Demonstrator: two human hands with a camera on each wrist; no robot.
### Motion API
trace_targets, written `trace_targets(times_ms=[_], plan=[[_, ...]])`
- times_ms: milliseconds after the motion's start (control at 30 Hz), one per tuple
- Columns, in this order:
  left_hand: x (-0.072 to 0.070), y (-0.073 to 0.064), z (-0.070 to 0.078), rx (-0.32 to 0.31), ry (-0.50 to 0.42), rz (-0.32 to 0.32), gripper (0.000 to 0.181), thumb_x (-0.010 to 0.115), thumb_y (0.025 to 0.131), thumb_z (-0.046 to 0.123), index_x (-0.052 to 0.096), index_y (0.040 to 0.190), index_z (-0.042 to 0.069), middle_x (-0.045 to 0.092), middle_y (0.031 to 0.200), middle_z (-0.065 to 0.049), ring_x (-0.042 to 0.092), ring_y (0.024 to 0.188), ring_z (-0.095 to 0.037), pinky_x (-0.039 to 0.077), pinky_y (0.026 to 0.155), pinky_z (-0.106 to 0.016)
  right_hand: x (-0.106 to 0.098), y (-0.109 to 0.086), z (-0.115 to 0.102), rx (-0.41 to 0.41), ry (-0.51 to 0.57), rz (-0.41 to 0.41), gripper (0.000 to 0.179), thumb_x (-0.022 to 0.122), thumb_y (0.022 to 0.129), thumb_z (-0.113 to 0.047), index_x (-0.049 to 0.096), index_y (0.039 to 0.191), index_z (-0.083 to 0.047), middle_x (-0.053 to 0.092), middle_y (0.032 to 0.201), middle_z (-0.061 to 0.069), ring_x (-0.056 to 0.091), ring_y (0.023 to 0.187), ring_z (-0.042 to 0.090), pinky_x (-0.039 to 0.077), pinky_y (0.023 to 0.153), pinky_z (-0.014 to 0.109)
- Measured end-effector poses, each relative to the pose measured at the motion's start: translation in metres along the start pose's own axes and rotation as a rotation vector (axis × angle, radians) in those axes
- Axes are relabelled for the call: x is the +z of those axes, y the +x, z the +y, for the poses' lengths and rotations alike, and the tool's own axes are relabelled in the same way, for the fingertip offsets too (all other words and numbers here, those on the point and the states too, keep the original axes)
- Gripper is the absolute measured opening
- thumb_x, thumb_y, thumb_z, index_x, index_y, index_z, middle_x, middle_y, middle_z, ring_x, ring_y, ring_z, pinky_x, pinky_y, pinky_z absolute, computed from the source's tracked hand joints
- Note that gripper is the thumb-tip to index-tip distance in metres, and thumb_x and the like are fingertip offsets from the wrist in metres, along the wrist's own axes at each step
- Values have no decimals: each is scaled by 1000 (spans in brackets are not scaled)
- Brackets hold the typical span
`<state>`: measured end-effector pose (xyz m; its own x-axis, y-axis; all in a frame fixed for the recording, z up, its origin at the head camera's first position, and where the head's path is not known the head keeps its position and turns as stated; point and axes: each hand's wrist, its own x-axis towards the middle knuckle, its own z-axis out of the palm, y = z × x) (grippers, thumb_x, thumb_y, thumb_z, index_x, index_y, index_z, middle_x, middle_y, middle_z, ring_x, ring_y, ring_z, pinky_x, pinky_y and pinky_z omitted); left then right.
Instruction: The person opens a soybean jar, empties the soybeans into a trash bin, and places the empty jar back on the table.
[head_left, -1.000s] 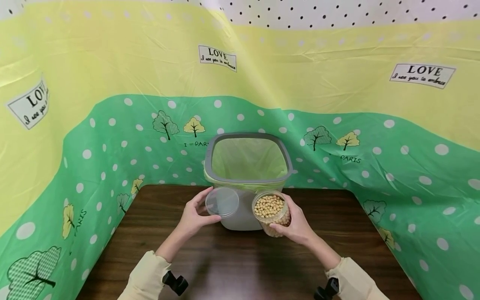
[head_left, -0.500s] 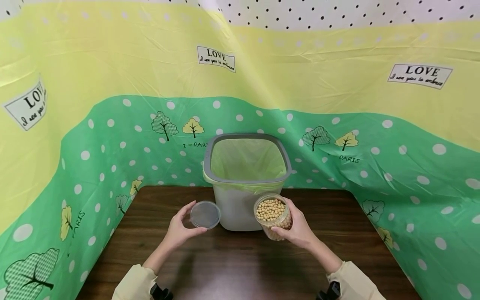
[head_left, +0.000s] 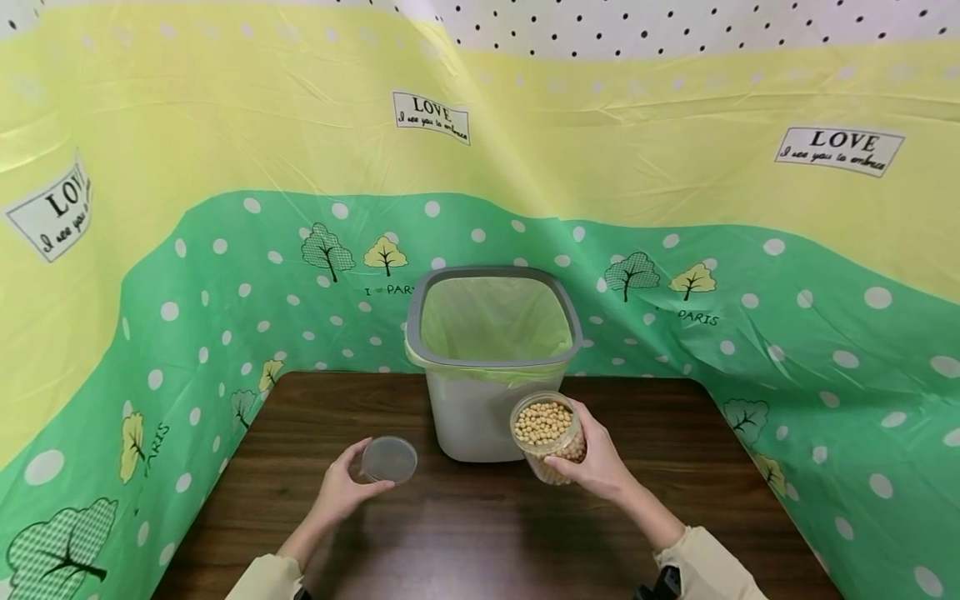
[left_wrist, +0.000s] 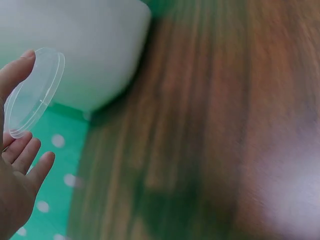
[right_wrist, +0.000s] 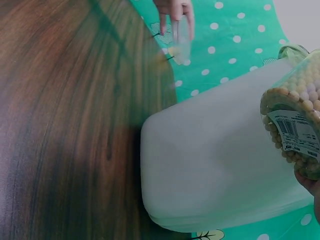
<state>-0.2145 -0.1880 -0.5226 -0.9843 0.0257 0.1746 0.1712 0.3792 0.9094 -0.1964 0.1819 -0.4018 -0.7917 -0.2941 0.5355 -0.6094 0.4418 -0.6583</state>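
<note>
My left hand (head_left: 339, 493) pinches a round clear plastic lid (head_left: 390, 460) by its edge, thumb on one side and fingers on the other. In the left wrist view the lid (left_wrist: 37, 92) stands on edge between thumb and fingers. My right hand (head_left: 597, 458) grips a clear jar (head_left: 551, 467) from its right side. The jar is uncapped, tilted a little, and full of pale round beans (head_left: 542, 422). A label (right_wrist: 294, 131) with a barcode shows on the jar's base in the right wrist view. The jar overlaps the front of the bin in the head view.
A light grey bin (head_left: 472, 417) with a grey rim and a pale green liner (head_left: 495, 317) stands at the back middle of the dark wooden table (head_left: 465, 533). A green and yellow patterned curtain (head_left: 225, 317) hangs close behind and along both sides.
The left hand has moved left and toward me with the lid, away from the bin's front. The right hand with the jar has shifted only slightly down and right.
</note>
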Motion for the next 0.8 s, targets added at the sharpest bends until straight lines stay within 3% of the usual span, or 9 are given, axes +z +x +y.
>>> trace_targets(times_ms=[167, 367, 633, 800], plan=[[5, -2, -31, -49, 4, 5, 82, 83, 63, 15, 41, 129, -8, 48, 125, -26, 45, 116, -40, 44, 91, -43, 2, -1, 1, -1, 12, 12, 71, 71, 61, -4, 43, 123, 12, 55, 109, 24, 54, 96, 18, 46, 78, 25], [11, -8, -53, -109, 79, 10, 84, 84, 61, 20, 42, 128, -10, 51, 121, -27, 51, 109, -38, 46, 87, -44, 4, -1, 2, -1, 16, 32, 71, 72, 59, -4, 44, 122, 12, 56, 109, 24, 54, 96, 17, 45, 79, 23], [16, -14, -69, -148, 140, -4, 84, 86, 58, 21, 45, 125, -9, 55, 116, -27, 56, 102, -35, 48, 82, -42, 3, -2, 6, -17, 8, 58, 72, 73, 57, -5, 45, 121, 12, 57, 109, 23, 55, 96, 18, 43, 79, 19], [17, -16, -71, -120, 222, -9, 86, 87, 55, 25, 47, 124, -9, 56, 115, -26, 55, 103, -36, 46, 85, -45, 4, -3, 8, -10, 12, 60, 73, 73, 57, -4, 45, 123, 10, 57, 110, 22, 54, 97, 17, 42, 80, 18]])
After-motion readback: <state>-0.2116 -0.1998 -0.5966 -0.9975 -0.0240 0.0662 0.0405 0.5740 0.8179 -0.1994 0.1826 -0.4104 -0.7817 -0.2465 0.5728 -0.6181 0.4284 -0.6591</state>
